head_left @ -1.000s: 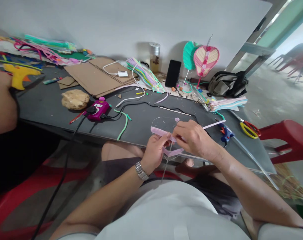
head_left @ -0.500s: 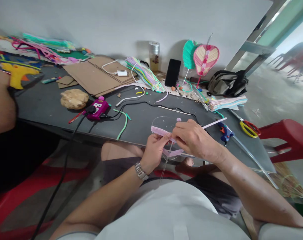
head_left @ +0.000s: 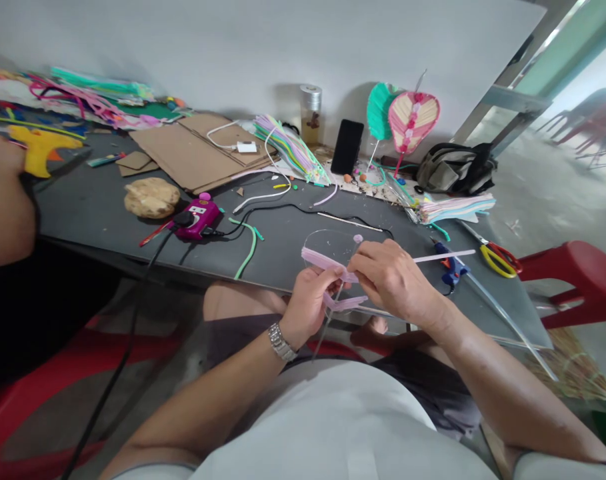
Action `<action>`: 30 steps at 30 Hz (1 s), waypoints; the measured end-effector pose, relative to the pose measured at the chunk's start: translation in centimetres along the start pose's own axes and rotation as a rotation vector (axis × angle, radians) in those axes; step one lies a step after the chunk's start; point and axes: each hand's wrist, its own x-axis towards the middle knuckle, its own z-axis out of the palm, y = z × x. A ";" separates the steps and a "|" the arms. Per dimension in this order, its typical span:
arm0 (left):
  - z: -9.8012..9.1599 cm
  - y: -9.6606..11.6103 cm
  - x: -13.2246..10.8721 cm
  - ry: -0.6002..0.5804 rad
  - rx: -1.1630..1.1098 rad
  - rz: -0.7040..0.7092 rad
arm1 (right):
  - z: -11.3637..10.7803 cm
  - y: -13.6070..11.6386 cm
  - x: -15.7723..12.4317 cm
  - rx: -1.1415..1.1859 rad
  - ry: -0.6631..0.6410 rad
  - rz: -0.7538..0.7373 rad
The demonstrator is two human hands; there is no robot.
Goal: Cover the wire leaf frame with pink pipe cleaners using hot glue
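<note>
Head view: hands [head_left: 310, 307] [head_left: 395, 280], pink straws [head_left: 323, 259], illegible charger [head_left: 246, 147]

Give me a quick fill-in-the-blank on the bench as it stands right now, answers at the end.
The left hand pinches the pink strip, and the blue glue gun lies nearer the ____ hand.
The scissors have ____ handles.
A black ____ leans against the wall, left of the pink heart-shaped fan.

Missing words: right; yellow and red; phone.
</note>
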 end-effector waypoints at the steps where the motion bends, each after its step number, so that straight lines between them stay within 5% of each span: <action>1: 0.0 -0.1 0.1 -0.004 -0.004 0.003 | 0.1 0.0 0.0 0.000 0.005 -0.006; 11: 0.1 -0.5 0.4 0.096 0.004 0.017 | 0.5 0.0 -0.3 0.008 0.020 -0.009; 19: -0.2 -1.4 0.5 0.126 0.068 0.070 | 0.5 -0.5 -1.5 -0.021 0.191 0.097; 26: 0.4 -1.7 -0.1 0.098 0.100 0.059 | -1.0 -0.7 1.6 0.013 0.252 0.210; 30: -0.2 -0.7 0.3 0.134 0.103 0.092 | -2.1 -0.7 0.5 0.106 0.499 0.245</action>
